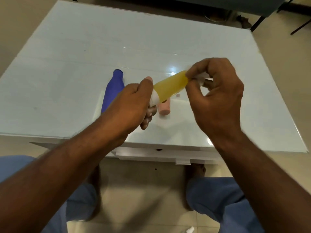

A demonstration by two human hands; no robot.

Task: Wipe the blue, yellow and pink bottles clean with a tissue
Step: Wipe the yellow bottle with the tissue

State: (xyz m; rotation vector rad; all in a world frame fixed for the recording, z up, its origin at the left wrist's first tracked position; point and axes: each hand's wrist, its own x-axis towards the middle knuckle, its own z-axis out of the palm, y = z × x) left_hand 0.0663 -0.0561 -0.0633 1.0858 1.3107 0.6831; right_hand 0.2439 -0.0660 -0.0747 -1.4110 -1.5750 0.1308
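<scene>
the translucent yellow plastic bottle point(170, 87) is held in the air above the glossy white table point(67, 64), lying slantwise between both hands. the left hand point(134, 101) grips its nearer end, fingers curled round the white cap area. the right hand point(217, 91) pinches a crumpled white tissue point(201, 77) against the far end of the bottle. the dark blue plastic bottle point(112, 88) lies on its side on the table, just left of the hands; the pale pink plastic bottle point(165, 107) lies beside it, partly hidden under the yellow one.

judgement: the yellow bottle is the one being wiped. to do this well, the left hand should turn the bottle while the tissue travels its full length, so no strip is missed, including the end now covered by the left fingers. whether the blue and pink bottles are already cleaned cannot be told.
</scene>
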